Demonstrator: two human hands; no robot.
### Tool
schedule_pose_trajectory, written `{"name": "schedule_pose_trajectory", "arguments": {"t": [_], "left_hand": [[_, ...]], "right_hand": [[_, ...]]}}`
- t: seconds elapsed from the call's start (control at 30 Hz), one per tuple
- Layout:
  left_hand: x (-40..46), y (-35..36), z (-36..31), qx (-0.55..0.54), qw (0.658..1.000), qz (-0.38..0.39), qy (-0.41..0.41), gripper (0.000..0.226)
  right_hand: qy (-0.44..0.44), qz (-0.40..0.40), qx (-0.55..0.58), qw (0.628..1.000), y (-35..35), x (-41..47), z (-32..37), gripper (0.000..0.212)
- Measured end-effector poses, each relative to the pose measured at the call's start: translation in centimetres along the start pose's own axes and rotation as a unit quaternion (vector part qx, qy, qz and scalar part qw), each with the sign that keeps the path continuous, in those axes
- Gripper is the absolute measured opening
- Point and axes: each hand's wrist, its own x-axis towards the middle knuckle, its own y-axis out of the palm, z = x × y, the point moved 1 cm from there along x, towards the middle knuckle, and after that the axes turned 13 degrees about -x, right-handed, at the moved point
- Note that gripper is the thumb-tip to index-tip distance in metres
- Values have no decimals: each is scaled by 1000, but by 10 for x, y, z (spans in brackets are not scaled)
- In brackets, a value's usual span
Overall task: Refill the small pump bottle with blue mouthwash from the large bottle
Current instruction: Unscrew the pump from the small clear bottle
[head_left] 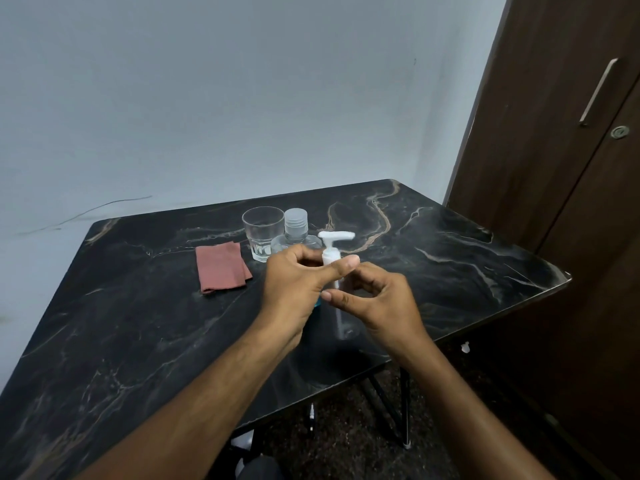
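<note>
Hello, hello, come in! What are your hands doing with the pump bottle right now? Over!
Left hand grips white pump collar. Right hand curled beside the tube, grip unclear. Large bottle capped behind, next to glass. Nothing in the way.

White pump head (pixel 335 241) up front, and a sliver of blue liquid showing in the large bottle (pixel 295 237) with its frosted clear cap. Beside it, a clear glass tumbler (pixel 262 233) and a dusty-red folded cloth (pixel 222 267). All on a black marble-pattern table (pixel 138 323), veined white and tan, grey-blue wall, dark brown wardrobe (pixel 561 168).
</note>
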Motion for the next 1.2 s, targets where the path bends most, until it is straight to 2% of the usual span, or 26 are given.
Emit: {"name": "schedule_pose_trajectory", "arguments": {"t": [0.07,0.17,0.27,0.3,0.5,0.63,0.7,0.8,0.9,1.0,1.1,1.2], "left_hand": [[-1,2,0,23,1000,2,10,44],[-2,1,-3,19,998,61,-21,53],[-4,-5,-5,-12,991,126,-39,19],[-4,-7,-5,-8,992,126,-30,21],[-4,-4,-8,11,1000,27,12,36],[-5,-2,-7,7,998,57,0,54],[-6,-5,-4,17,996,89,-10,37],[-5,-9,-3,53,994,96,29,18],[-2,-10,-6,44,997,49,50,23],[2,-11,-12,88,992,4,93,35],[7,-12,-25,68,988,2,138,23],[14,-19,-44,51,978,-36,199,25]], "right_hand": [[1,4,-3,1000,2,0,2,25],[6,3,-13,1000,1,0,1,25],[26,-9,-5,1000,-4,0,-1,35],[27,-10,-5,1000,-6,0,-1,37],[2,-9,-21,1000,-5,0,3,30],[4,-8,-27,1000,-5,1,1,27],[9,-10,-21,1000,-5,1,-2,35],[16,-14,-22,1000,-6,1,-4,46],[26,-16,-26,999,-3,2,-5,48],[34,-18,-30,999,0,4,-6,45],[47,-29,-19,998,1,6,-9,45],[58,-41,-7,997,1,9,-13,51]]}}
